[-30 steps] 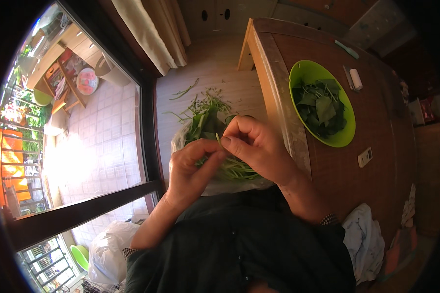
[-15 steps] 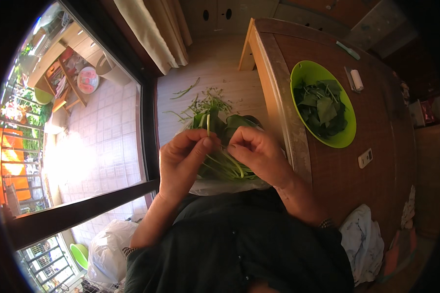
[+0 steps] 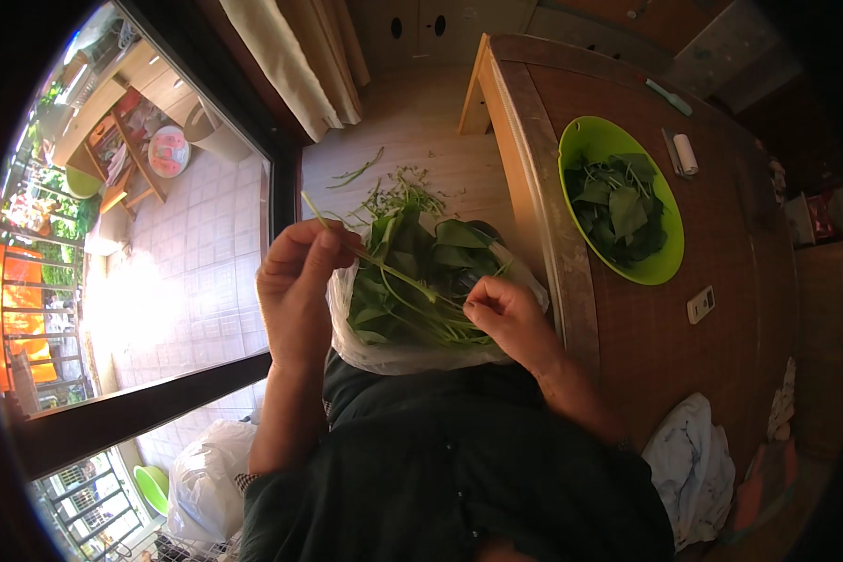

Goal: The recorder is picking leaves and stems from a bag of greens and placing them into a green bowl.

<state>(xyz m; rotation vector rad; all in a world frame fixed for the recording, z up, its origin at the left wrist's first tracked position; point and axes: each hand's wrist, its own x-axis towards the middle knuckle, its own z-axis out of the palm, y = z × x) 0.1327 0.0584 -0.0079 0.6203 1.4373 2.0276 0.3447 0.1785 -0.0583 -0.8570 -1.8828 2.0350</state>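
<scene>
My left hand (image 3: 298, 286) is closed in a pinch on a thin green vegetable stem (image 3: 398, 273). One pale end pokes up past the thumb, and a length slants down to the right over the greens. Close to its lower end, my right hand (image 3: 517, 326) has its fingers curled together; whether something small is in them is hidden. Below both hands, a clear plastic bag (image 3: 377, 359) lies open on my lap, full of leafy greens (image 3: 407, 245) with long stems. A lime-green basin (image 3: 672, 260) on the table to the right holds loose dark leaves (image 3: 625, 208).
Trimmed stems (image 3: 407, 194) lie scattered on the floor ahead. The wooden table (image 3: 618, 351) carries a remote control (image 3: 700, 304), a white roll-like object (image 3: 685, 155) and a pale green-handled tool (image 3: 668, 96). A dark door frame (image 3: 159, 403) runs along my left.
My hands have moved apart, the left one up and leftward with the stem, the right one slightly down and rightward. More of the bag and greens shows between them.
</scene>
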